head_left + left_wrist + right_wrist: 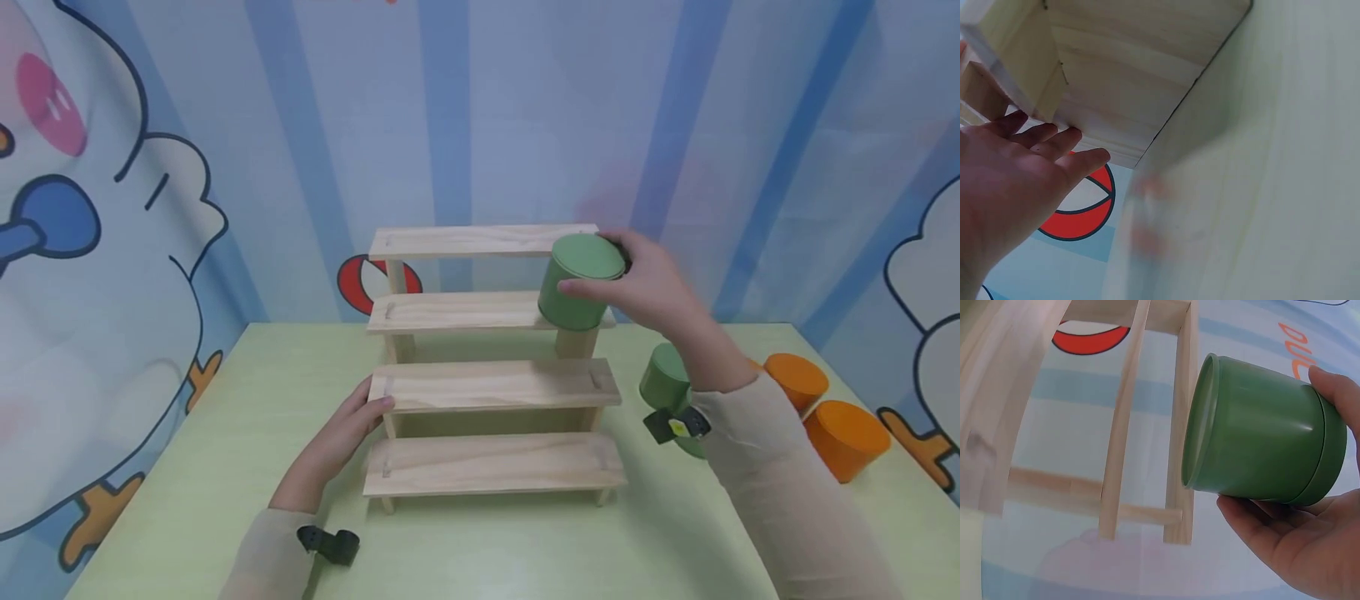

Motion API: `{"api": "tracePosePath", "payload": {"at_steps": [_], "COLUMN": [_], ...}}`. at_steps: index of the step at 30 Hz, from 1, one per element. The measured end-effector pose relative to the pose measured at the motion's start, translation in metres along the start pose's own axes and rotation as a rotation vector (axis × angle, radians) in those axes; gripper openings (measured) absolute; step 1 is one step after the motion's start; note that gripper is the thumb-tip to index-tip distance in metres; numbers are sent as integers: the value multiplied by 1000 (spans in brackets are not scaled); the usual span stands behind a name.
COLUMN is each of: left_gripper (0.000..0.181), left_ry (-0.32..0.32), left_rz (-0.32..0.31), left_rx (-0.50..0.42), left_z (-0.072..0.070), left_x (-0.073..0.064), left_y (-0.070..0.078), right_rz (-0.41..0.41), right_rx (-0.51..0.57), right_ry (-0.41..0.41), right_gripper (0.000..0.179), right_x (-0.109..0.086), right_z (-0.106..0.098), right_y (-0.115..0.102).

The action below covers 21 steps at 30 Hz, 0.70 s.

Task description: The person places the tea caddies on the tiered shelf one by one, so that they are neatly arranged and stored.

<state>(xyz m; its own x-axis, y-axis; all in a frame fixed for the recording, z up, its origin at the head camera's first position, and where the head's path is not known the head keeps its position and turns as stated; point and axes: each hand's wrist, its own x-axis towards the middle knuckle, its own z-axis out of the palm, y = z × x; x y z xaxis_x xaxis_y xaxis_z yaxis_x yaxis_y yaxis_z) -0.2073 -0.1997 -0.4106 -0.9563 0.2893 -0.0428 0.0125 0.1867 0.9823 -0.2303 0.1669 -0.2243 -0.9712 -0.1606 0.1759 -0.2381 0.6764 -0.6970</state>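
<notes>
A four-step wooden display rack [491, 387] stands on the table. My left hand [352, 429] holds its left side at the second step from the bottom, thumb over the board's front edge. In the left wrist view the fingers [1066, 147] reach along the wood near an upright. My right hand [648, 279] grips a green canister [577, 283] upright in front of the rack's upper right end. In the right wrist view, thumb and fingers hold the canister [1260, 431] near its lidded end, and its recessed base faces the boards.
Right of the rack, another green canister [665, 377] stands on the table [187, 492], with more green partly hidden by the wrist camera. Orange canisters [847, 437] stand farther right, partly behind the right sleeve. A printed cloth backdrop [517, 108] hangs behind the table.
</notes>
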Motion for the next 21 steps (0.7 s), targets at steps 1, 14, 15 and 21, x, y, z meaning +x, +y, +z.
{"api": "tracePosePath", "payload": {"at_steps": [1,14,15,21], "left_gripper": [69,67,67,67], "left_ry": [0,-22,-23,-19], "left_rz": [-1,42,41,23], "left_rx": [-1,-28,-31,-47], "left_z": [0,-2,-2,-1], "left_x": [0,2,2,1], "left_y": [0,-8,-8,-8], "right_rz": [-4,-38,-37,-35], "right_rx": [12,106,111,134], "right_ry": [-1,0,-4,-15], "right_gripper": [94,84,85,83], "right_x": [2,31,33,40], "right_z": [3,42,44,57], "right_y": [-2,-33,-36,-48]}}
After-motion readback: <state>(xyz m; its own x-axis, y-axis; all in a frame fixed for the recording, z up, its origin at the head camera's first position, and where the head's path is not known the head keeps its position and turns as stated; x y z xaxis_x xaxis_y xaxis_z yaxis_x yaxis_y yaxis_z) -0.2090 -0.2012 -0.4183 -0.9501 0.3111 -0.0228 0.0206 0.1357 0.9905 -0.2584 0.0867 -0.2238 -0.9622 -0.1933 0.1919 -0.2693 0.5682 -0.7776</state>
